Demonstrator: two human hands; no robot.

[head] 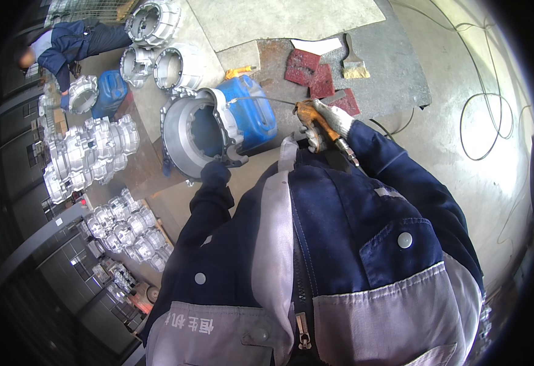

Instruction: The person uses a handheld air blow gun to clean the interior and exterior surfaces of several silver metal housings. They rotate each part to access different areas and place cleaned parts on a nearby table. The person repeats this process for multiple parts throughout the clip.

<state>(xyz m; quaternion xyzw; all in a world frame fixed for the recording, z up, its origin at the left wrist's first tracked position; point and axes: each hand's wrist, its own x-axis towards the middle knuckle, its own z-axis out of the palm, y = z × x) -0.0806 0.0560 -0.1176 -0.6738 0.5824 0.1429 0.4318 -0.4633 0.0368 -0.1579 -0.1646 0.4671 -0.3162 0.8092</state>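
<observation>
In my right hand (316, 126), gloved in white, is an orange air blow gun (318, 120). Its long thin nozzle (267, 97) points left, its tip near the rim of an open aluminium housing casting (182, 132). A metal coupling (347, 152) joins the gun's lower end. The casting lies tilted against a blue plastic jerrycan (251, 112), its round opening facing me. At the casting's near rim is my left hand (215, 174), under dark blue cloth or a glove; its fingers are hidden.
Dark red abrasive pads (302, 66) and a flat paintbrush (353, 59) lie beyond my right hand. More castings (175, 68) stand at the far left, others are stacked (93, 151) nearer. A co-worker (72, 45) handles a casting beside another blue jerrycan (110, 91). A hose (462, 123) loops across the floor.
</observation>
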